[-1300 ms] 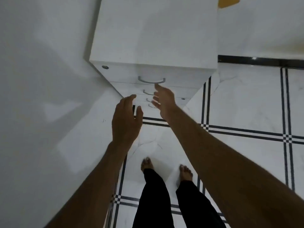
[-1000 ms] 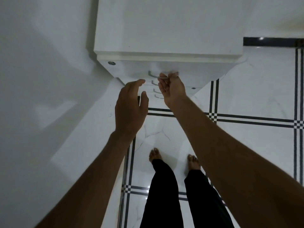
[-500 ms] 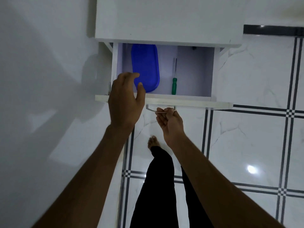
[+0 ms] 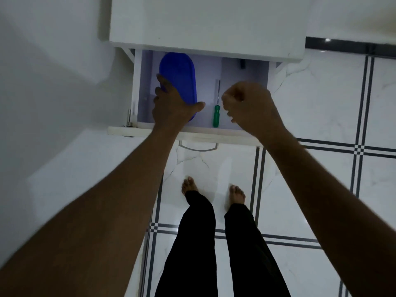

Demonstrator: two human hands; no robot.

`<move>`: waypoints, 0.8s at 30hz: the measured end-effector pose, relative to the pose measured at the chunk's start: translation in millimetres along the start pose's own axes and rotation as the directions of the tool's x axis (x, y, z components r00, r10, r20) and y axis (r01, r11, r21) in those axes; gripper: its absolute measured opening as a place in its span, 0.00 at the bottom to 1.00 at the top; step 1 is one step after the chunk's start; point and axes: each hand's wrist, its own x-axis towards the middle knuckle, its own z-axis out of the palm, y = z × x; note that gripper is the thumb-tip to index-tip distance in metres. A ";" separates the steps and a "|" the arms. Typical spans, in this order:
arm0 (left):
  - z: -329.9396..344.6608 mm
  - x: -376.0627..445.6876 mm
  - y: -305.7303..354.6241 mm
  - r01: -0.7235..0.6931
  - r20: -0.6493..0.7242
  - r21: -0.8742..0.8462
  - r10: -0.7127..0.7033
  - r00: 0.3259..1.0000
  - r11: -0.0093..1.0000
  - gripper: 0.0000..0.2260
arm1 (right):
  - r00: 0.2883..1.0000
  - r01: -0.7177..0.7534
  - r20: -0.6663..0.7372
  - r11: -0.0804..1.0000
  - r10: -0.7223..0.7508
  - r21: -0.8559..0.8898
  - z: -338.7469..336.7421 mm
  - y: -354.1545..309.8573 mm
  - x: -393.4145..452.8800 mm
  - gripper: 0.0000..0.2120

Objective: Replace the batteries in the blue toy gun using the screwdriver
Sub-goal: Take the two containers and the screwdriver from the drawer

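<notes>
bare forearms with no sleeves, left grip (image 4: 171,108), right grip (image 4: 248,108), black trousers (image 4: 199,249), bare feet (image 4: 189,185)

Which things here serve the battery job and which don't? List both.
For the job: green-handled screwdriver in the open drawer; left hand on the blue oval container; right hand beside the screwdriver.
Not part of it: white cabinet, drawer handle, tiled floor.
</notes>
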 end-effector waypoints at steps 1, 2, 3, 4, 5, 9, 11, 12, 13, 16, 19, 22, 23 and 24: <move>1.4 0.0 -0.3 0.006 0.003 0.009 -0.006 1.000 1.000 0.60 | 0.999 -0.030 0.014 0.994 0.032 -0.106 7.2 5.3 20.3 0.12; 1.9 1.1 0.3 0.016 0.006 0.018 -0.016 1.000 1.000 0.60 | 0.995 -0.068 0.052 0.975 0.080 -0.212 15.4 10.9 38.8 0.14; 1.5 2.9 0.9 0.025 0.014 0.025 -0.026 1.000 0.999 0.59 | 0.988 -0.085 0.093 0.944 0.121 -0.319 23.6 15.7 53.7 0.17; 0.8 5.6 0.6 0.034 0.031 0.024 -0.035 0.999 0.999 0.59 | 0.982 -0.076 0.126 0.910 0.139 -0.408 30.8 18.2 63.5 0.20; -1.4 7.5 0.7 0.039 0.048 0.008 -0.039 0.998 0.999 0.58 | 0.980 -0.046 0.151 0.882 0.132 -0.469 37.3 20.4 70.8 0.22; -17.4 7.6 -11.8 0.065 0.116 -0.177 -0.045 0.992 0.982 0.54 | 0.979 0.026 0.181 0.813 0.098 -0.581 53.3 21.3 81.4 0.30; -30.5 -2.0 -19.3 0.067 0.102 -0.307 -0.037 0.994 0.949 0.50 | 0.979 0.020 0.176 0.805 0.105 -0.593 55.9 22.1 81.5 0.23; -37.0 -6.7 -21.7 0.079 0.089 -0.362 -0.050 0.995 0.929 0.48 | 0.978 0.006 0.172 0.804 0.120 -0.595 55.9 23.3 81.0 0.19; -44.1 -10.2 -23.0 0.097 0.081 -0.394 -0.071 0.994 0.914 0.48 | 0.975 -0.009 0.173 0.806 0.138 -0.592 55.4 24.4 81.0 0.17; -57.8 -20.2 -19.6 0.150 0.102 -0.410 -0.119 0.988 0.900 0.43 | 0.971 -0.018 0.182 0.806 0.155 -0.591 52.5 25.2 80.3 0.17; -57.8 -32.9 -19.7 0.157 0.125 -0.416 -0.115 0.985 0.896 0.35 | 0.971 -0.003 0.191 0.806 0.144 -0.591 50.5 27.6 81.7 0.19; -60.4 -42.6 -22.9 0.165 0.082 -0.434 -0.144 0.986 0.886 0.31 | 0.975 0.003 0.189 0.841 0.118 -0.541 44.8 30.6 78.3 0.18; -64.8 -46.6 -23.5 0.180 0.072 -0.452 -0.165 0.984 0.874 0.31 | 0.979 0.006 0.179 0.864 0.098 -0.504 40.7 29.0 71.4 0.17; -70.6 -51.7 -23.1 0.187 0.059 -0.465 -0.181 0.982 0.865 0.31 | 0.985 0.014 0.161 0.890 0.067 -0.456 36.0 27.2 62.6 0.16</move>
